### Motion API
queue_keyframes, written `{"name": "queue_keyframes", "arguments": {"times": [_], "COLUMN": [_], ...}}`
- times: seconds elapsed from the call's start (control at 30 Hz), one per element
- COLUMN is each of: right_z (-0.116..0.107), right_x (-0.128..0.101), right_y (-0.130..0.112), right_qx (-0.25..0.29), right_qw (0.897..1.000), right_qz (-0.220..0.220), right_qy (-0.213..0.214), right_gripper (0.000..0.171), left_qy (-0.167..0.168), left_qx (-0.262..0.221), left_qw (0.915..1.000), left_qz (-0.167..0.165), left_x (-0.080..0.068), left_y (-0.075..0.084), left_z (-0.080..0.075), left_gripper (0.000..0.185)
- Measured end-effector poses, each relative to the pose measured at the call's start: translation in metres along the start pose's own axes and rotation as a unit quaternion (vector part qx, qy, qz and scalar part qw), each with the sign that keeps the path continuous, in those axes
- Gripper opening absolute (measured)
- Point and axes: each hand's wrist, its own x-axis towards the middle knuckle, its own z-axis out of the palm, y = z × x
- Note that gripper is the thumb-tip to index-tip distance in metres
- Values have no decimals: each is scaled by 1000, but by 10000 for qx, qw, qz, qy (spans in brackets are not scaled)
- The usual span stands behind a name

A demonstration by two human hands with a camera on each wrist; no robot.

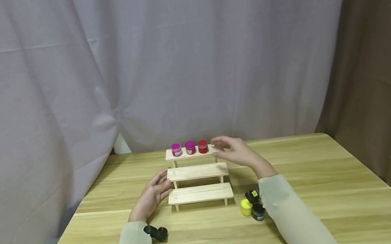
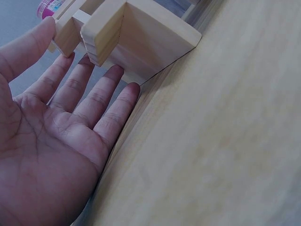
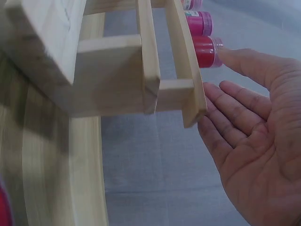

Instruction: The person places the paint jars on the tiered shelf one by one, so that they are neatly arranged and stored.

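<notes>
A three-step wooden shelf point(image 1: 198, 178) stands mid-table. Its top step carries two magenta jars point(image 1: 176, 149) and a red jar point(image 1: 202, 146). My left hand point(image 1: 155, 190) is open, its straight fingers point(image 2: 107, 96) reaching the shelf's left end point(image 2: 141, 40) by the middle step. My right hand point(image 1: 229, 150) is open at the top step's right end point(image 3: 194, 101). Its thumb tip point(image 3: 230, 59) is at the red jar point(image 3: 204, 51), beside a magenta jar point(image 3: 200, 22). Neither hand holds anything.
A yellow jar point(image 1: 245, 207) and a dark jar point(image 1: 258, 212) stand on the wooden table point(image 1: 341, 201) beside my right forearm. A grey curtain hangs behind the table, and a brown one hangs on the right.
</notes>
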Motion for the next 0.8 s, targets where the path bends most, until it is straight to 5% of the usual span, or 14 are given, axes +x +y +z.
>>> {"name": "queue_keyframes", "arguments": {"times": [0.8], "right_z": [-20], "right_x": [-22], "right_y": [17], "right_qx": [-224], "right_qw": [9995], "right_qz": [6], "right_qy": [-229], "right_gripper": [49], "left_qy": [-63], "left_qx": [3], "left_qw": [10000], "left_qz": [14], "left_x": [-4], "left_y": [2], "left_z": [-4], "left_gripper": [66]}}
